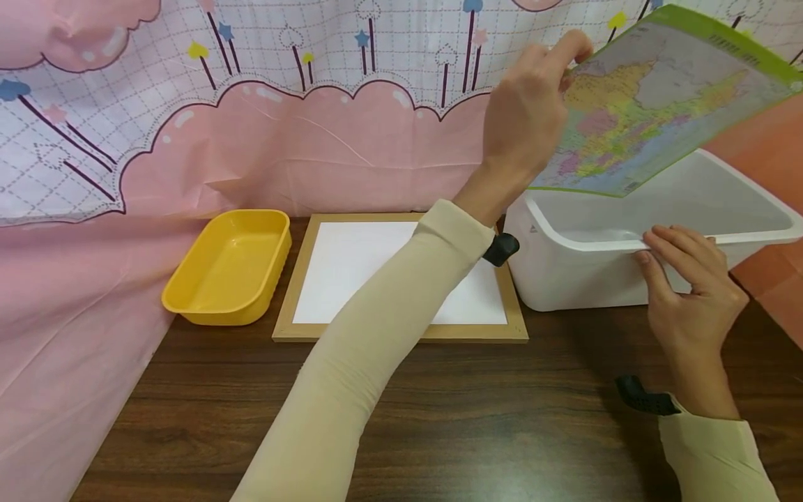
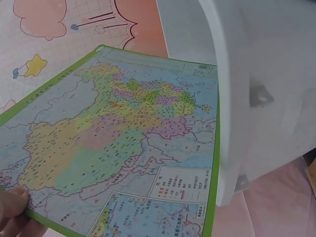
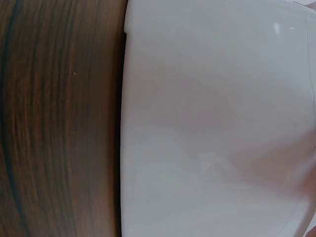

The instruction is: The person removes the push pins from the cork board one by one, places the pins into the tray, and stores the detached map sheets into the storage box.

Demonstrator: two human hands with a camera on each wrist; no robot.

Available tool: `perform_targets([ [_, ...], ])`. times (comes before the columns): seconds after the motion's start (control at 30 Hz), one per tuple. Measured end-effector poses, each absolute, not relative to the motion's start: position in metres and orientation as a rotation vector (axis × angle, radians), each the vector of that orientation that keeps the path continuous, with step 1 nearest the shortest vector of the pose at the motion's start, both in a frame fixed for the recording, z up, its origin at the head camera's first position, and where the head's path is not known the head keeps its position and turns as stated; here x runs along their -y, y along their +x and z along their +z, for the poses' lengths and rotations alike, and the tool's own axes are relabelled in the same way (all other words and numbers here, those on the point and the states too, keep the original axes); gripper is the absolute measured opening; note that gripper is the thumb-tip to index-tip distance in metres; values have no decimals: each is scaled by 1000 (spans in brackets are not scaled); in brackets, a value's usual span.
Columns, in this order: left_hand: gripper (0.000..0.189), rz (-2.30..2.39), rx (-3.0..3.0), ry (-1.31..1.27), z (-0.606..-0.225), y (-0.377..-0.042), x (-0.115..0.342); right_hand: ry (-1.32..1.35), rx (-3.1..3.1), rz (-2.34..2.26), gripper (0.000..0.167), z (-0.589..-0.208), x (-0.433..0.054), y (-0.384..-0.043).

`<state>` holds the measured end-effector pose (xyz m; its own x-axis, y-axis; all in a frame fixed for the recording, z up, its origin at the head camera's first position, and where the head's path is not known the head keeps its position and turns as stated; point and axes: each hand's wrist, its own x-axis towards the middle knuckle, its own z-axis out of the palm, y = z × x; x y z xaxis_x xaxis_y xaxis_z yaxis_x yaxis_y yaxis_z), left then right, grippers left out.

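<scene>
My left hand pinches one edge of a green-bordered map sheet, which hangs tilted over the left part of a white plastic bin. In the left wrist view, the thumb lies on a corner area of the map, and the sheet's far edge overlaps the bin's rim. My right hand grips the bin's front rim, thumb on the outer side and fingers over the top. The right wrist view is filled mostly by the bin's outer wall.
A wood-framed whiteboard lies left of the bin, partly covered by my left sleeve. Farther left stands a yellow plastic basin. All stand on a dark wooden table, with a pink patterned cloth hanging behind.
</scene>
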<state>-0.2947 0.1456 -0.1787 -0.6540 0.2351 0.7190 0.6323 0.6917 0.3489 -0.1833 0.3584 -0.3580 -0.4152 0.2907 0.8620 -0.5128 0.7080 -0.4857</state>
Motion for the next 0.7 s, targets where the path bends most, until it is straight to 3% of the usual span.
perform_targets([
  [0.3, 34, -706, 2338, -699, -178, -296, -161, 181, 1801, 881, 19, -359, -362, -185],
  [0.7, 51, -605, 2415, -685, -201, -303, -170, 159, 1798, 890, 19, -354, -357, -179],
])
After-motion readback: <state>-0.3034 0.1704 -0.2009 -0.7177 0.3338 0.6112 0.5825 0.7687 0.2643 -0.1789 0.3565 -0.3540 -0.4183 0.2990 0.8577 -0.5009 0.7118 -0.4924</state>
